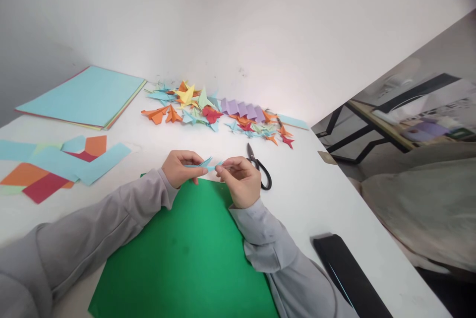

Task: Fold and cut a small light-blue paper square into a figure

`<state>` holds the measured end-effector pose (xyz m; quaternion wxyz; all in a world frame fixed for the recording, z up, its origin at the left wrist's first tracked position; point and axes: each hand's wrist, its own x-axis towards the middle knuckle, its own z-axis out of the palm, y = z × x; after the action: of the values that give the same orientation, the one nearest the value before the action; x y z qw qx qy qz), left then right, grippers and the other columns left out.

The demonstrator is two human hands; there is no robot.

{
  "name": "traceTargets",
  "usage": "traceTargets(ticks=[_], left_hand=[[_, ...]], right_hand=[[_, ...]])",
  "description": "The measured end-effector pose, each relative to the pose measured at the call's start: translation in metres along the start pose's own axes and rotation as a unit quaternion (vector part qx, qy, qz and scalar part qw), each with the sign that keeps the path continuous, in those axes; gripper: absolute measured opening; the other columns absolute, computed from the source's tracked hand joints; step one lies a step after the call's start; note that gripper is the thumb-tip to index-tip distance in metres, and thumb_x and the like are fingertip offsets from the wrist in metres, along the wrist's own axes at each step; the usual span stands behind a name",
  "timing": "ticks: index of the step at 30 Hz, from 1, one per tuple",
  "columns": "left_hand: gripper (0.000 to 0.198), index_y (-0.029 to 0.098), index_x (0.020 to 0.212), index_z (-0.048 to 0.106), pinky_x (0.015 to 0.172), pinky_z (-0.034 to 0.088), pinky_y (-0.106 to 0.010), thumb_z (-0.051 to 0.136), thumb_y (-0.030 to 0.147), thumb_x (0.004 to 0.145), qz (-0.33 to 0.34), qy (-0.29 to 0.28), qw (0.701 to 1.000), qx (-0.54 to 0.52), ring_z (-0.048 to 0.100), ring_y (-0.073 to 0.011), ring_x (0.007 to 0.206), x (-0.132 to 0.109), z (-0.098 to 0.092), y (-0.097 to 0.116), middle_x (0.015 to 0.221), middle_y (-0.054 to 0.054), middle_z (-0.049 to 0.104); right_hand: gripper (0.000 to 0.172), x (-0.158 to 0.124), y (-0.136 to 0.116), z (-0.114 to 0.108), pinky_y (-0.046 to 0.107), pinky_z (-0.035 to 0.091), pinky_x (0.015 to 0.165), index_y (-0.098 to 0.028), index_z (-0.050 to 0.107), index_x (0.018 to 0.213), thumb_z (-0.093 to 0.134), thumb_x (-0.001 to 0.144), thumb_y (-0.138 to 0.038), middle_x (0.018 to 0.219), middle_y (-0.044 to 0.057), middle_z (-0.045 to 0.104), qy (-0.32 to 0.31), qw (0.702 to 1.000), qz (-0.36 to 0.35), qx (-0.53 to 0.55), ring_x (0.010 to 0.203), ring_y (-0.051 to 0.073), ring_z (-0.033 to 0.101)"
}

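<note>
Between my two hands is a small folded light-blue paper piece [206, 162], held above the far edge of a green sheet [186, 253]. My left hand [183, 168] pinches its left part between thumb and fingers. The thumb and fingertips of my right hand [241, 179] are closed on its right end. Fingers hide part of the paper, so its full shape cannot be made out. Black-handled scissors [265, 174] lie just right of my right hand, their blades pointing away from me.
Folded paper figures [186, 95] in several colours lie along the wall, beside a pleated purple paper [241, 109]. A stack of coloured sheets [85, 95] sits back left; cut paper strips [55, 161] lie nearer. A black object [345, 273] rests by the table's right edge.
</note>
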<state>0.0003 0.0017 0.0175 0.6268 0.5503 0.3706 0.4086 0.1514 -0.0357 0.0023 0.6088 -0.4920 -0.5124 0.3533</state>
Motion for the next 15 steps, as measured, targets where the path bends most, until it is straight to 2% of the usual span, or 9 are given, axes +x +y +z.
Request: traceTargets(ticks=[10, 15], left_hand=[[0.017, 0.012, 0.054, 0.063, 0.035, 0.04, -0.02, 0.075, 0.021, 0.049, -0.006, -0.014, 1.0, 0.017, 0.053, -0.01, 0.036, 0.0016, -0.0033, -0.0003, 0.048, 0.001, 0.057], [0.031, 0.01, 0.06, 0.063, 0.032, 0.044, -0.022, 0.081, 0.022, 0.037, -0.033, 0.019, 0.996, -0.077, 0.051, -0.0105, 0.034, 0.0045, -0.0025, -0.003, 0.045, 0.002, 0.057]], right_hand=[[0.015, -0.0003, 0.0011, -0.0041, 0.025, 0.044, 0.047, -0.019, 0.059, 0.065, 0.071, 0.062, -0.026, 0.061, 0.0, 0.06, -0.033, 0.996, -0.049, -0.072, 0.051, 0.011, 0.054], [0.008, -0.0017, 0.0007, -0.0026, 0.027, 0.047, 0.051, -0.019, 0.063, 0.066, 0.069, 0.065, -0.024, 0.066, 0.003, 0.065, -0.045, 0.993, -0.07, -0.079, 0.058, 0.014, 0.058]])
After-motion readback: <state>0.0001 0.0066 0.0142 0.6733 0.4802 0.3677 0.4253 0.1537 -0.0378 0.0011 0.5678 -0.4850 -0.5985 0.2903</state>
